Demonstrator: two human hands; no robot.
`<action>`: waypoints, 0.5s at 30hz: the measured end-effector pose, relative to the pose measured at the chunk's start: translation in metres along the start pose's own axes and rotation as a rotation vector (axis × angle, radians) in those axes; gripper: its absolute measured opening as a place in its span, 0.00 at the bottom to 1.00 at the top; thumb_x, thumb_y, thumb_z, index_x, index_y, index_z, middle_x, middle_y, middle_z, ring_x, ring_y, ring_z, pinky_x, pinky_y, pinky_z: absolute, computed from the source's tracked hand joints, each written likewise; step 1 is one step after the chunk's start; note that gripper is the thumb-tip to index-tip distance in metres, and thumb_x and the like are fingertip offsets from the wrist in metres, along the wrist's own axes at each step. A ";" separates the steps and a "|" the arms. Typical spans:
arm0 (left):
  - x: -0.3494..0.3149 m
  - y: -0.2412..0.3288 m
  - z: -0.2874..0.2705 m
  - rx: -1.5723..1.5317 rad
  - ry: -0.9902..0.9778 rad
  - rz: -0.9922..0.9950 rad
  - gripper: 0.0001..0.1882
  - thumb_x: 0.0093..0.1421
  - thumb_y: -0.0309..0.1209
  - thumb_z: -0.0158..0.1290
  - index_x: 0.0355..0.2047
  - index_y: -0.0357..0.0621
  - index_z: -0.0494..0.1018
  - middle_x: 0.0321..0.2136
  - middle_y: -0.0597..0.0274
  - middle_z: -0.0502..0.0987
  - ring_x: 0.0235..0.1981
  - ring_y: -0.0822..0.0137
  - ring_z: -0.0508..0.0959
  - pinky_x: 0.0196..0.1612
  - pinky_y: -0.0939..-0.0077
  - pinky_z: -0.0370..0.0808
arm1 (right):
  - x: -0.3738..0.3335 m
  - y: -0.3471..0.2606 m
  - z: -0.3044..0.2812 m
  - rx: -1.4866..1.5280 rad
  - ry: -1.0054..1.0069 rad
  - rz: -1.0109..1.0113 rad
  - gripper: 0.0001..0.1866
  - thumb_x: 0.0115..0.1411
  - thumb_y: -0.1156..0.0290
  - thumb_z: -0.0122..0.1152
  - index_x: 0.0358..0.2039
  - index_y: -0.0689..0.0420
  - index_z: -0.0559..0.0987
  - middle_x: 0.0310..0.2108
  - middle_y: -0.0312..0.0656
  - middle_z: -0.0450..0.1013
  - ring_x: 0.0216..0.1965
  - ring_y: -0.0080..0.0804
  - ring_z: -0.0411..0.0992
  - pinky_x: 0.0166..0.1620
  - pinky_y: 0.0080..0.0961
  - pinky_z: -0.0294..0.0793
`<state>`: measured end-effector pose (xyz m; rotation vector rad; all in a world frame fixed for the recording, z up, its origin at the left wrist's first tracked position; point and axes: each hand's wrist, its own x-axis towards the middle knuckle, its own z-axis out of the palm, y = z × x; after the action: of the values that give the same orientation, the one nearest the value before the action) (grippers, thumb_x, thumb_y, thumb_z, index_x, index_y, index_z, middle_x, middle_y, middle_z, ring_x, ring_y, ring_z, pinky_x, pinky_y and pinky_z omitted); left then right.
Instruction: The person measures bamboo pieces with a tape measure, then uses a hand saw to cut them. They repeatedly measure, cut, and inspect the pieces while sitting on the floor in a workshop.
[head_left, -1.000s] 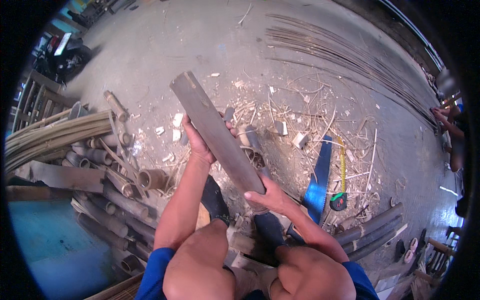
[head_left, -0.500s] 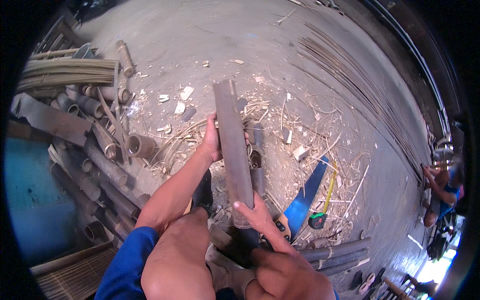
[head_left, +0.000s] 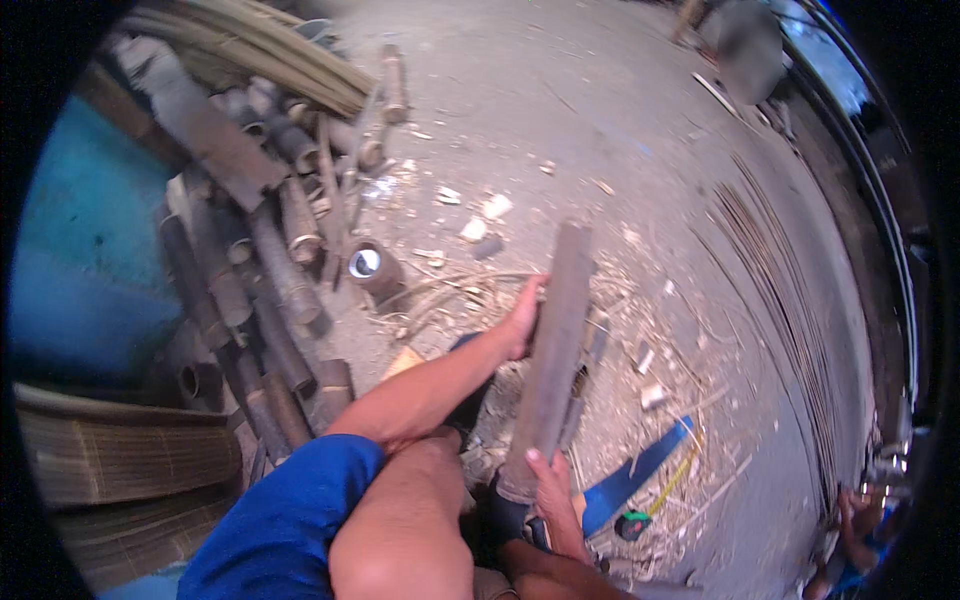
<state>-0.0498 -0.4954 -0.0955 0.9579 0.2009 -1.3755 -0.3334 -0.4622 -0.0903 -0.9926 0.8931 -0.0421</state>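
A long brown bamboo section (head_left: 556, 350) is held in front of me, its far end tilted slightly to the right. My left hand (head_left: 522, 322) grips its left side towards the far end; some of those fingers are hidden behind it. At the near end, my right hand (head_left: 552, 490) is closed on the right edge, thumb on the upper face. To the right of that hand lies a handsaw with a blue blade (head_left: 640, 474), its handle mostly hidden by my arm. Beside it is a green and black tape measure (head_left: 632, 525) with its yellow tape (head_left: 676, 482) drawn out.
Bamboo tubes (head_left: 285, 250) are heaped on the left, near a blue-green surface (head_left: 95, 250). A short bamboo ring (head_left: 375, 268) stands by the pile. Offcuts and shavings (head_left: 620, 300) litter the floor. Long thin strips (head_left: 785, 310) lie at right. Another person (head_left: 855, 540) is at lower right.
The view has swung left, so the floor things appear shifted to the right. The bamboo section has gone from leaning left to leaning right in the picture. Both hands keep their hold.
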 end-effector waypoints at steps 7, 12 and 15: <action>0.004 -0.004 -0.002 -0.100 -0.055 -0.034 0.49 0.57 0.76 0.39 0.50 0.41 0.77 0.40 0.54 0.82 0.37 0.59 0.80 0.45 0.59 0.78 | -0.002 -0.005 -0.010 0.251 -0.158 0.158 0.32 0.60 0.51 0.65 0.52 0.68 0.72 0.38 0.53 0.78 0.35 0.46 0.81 0.39 0.44 0.85; 0.001 -0.001 -0.005 -0.131 -0.064 0.015 0.48 0.57 0.76 0.40 0.49 0.42 0.78 0.39 0.54 0.82 0.36 0.59 0.80 0.44 0.59 0.78 | -0.001 -0.015 -0.007 0.216 -0.196 0.141 0.36 0.56 0.46 0.67 0.47 0.70 0.74 0.34 0.54 0.78 0.32 0.46 0.82 0.36 0.44 0.86; 0.000 -0.001 -0.006 -0.144 -0.064 0.034 0.47 0.57 0.76 0.40 0.48 0.42 0.78 0.38 0.54 0.82 0.35 0.59 0.80 0.44 0.59 0.78 | 0.001 -0.017 -0.008 0.185 -0.208 0.139 0.36 0.57 0.45 0.65 0.47 0.71 0.74 0.34 0.54 0.79 0.32 0.46 0.82 0.36 0.43 0.86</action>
<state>-0.0482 -0.4917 -0.0996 0.7926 0.2314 -1.3403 -0.3323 -0.4784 -0.0800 -0.7462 0.7500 0.0934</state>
